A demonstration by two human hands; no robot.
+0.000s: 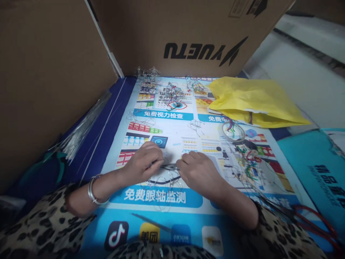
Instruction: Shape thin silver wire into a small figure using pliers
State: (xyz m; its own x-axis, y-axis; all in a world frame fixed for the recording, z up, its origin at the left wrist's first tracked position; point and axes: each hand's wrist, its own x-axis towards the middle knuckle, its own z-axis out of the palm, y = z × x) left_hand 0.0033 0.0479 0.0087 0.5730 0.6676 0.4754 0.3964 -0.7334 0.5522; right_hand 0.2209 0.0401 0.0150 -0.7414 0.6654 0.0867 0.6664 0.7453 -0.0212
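My left hand [147, 162], with a silver bangle [93, 190] on its wrist, is closed in a pinch. Opposite it, my right hand [198, 174] is closed too, fingertips pressed together. Thin dark and silvery wire [169, 167] stretches across the short gap between them, its ends hidden in the fingers. Fine wire loops [161, 183] hang or lie just below the hands over the printed poster [172, 133]; I cannot tell which. A thin pointed tool [151, 222] lies near my body.
Wire tangles [172, 92] lie at the back; coloured wires [250, 162] and a clear ring-shaped roll [233, 131] are at right. A yellow bag [256, 97], red-handled scissors [315, 219], straight wires [81, 129] and a teal-handled tool [60, 167] surround the poster. Cardboard [172, 32] walls the back and left.
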